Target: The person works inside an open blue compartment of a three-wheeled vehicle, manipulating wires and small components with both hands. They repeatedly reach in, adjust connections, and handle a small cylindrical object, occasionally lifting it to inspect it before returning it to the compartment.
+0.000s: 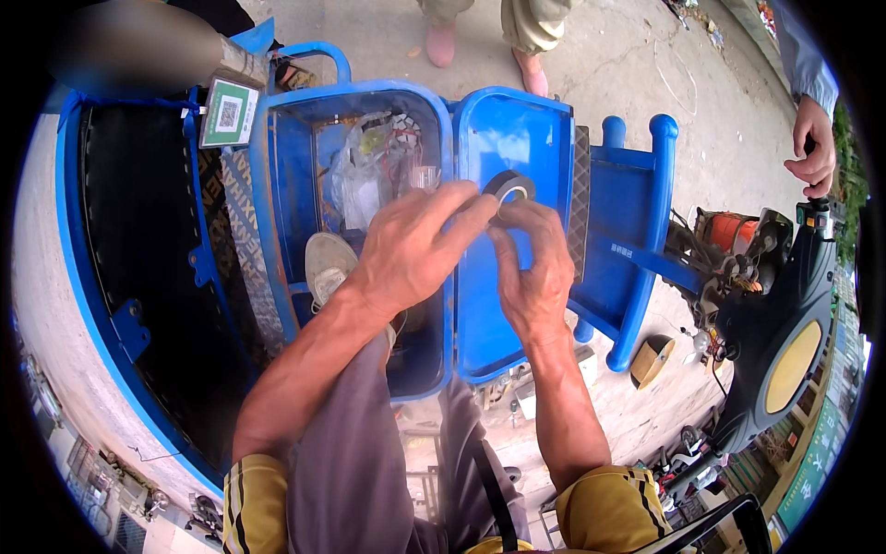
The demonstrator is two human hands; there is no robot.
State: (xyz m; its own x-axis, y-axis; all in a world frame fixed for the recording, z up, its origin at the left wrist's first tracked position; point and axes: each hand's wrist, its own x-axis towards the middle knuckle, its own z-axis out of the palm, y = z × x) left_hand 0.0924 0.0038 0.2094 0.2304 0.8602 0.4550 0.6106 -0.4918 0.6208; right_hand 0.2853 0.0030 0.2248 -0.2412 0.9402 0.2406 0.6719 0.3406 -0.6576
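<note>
A roll of black tape (500,182) is pinched between my two hands, with its ring-shaped core showing. My left hand (406,242) reaches in from the left, and its closed fingertips meet the roll's lower left side. On the other side my right hand (537,272) has its thumb and fingers bent against the roll's lower edge. Whether a strip of tape is pulled off is hidden by the fingers. Both hands are above a blue metal panel (503,337) of a blue three-wheeled vehicle.
Left of the panel is an open blue compartment (434,102) holding a clear plastic bag (355,180) and small debris; my shoe (328,260) is over it. A black-lined cargo bed (129,212) is farther left. Another person's hand (812,152) rests near a handlebar grip; someone stands beyond (535,28).
</note>
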